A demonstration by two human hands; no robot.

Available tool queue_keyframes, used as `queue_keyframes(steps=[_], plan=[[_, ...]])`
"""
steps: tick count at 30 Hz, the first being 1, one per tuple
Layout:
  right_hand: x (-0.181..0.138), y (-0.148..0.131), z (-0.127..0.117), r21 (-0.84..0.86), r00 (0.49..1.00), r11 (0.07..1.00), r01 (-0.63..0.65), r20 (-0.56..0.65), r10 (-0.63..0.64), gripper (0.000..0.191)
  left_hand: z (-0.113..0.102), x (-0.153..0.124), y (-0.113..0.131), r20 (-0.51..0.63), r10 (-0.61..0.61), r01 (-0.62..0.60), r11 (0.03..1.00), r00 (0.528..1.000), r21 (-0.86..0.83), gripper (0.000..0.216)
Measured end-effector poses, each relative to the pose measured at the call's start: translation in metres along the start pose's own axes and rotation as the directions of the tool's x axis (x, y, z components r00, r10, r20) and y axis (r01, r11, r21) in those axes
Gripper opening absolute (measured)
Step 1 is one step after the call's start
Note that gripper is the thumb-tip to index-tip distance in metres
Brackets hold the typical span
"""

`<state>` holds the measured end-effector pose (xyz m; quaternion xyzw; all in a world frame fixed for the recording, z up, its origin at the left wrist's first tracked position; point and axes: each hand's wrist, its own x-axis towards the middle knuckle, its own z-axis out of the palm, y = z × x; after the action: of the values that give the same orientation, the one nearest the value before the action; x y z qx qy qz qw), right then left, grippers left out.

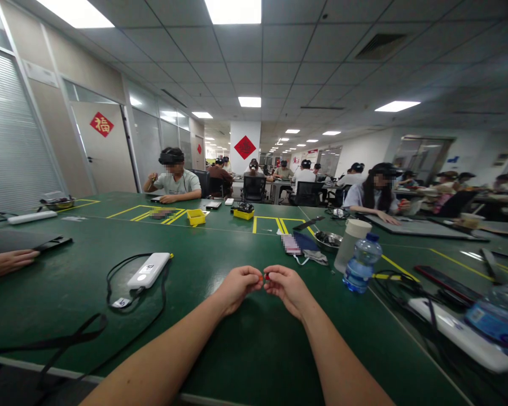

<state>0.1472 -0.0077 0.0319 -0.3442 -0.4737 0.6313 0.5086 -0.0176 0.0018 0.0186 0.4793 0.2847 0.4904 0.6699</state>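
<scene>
Over the green table [195,259], my two hands face each other with their fingertips almost meeting. My left hand [238,286] pinches a small orange-red piece [261,277] between thumb and finger. Opposite it, my right hand [284,286] pinches a small dark red piece [267,276]. Both pieces are mostly covered by the fingertips, and their kind is too small to make out. Whether the two pieces touch cannot be told.
On the left lies a white power bank [150,270] with a looped black cable. To the right stand a water bottle [362,265], a pale tumbler [350,245] and a metal bowl [328,241]. Another person's hand [11,262] rests at far left. Yellow trays [196,217] lie farther back.
</scene>
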Motion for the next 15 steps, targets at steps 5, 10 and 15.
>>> queue_keyframes(steps=[5, 10, 15], plan=[[0.0, 0.003, -0.001, -0.049, 1.0, 0.999, 0.001, -0.003, -0.001, 0.022, 0.001, -0.001, 0.0, -0.002, 0.006, -0.005, 1.0, 1.0, 0.018, 0.013], [0.003, 0.01, -0.003, -0.227, 1.0, 0.974, 0.004, -0.021, -0.009, 0.026, -0.002, 0.001, -0.009, -0.035, 0.023, -0.017, 0.988, 0.999, 0.152, 0.015], [0.003, 0.009, -0.003, -0.198, 0.999, 0.98, -0.015, -0.035, 0.008, 0.026, -0.004, 0.002, -0.008, -0.049, 0.018, -0.012, 0.991, 0.999, 0.131, 0.016]])
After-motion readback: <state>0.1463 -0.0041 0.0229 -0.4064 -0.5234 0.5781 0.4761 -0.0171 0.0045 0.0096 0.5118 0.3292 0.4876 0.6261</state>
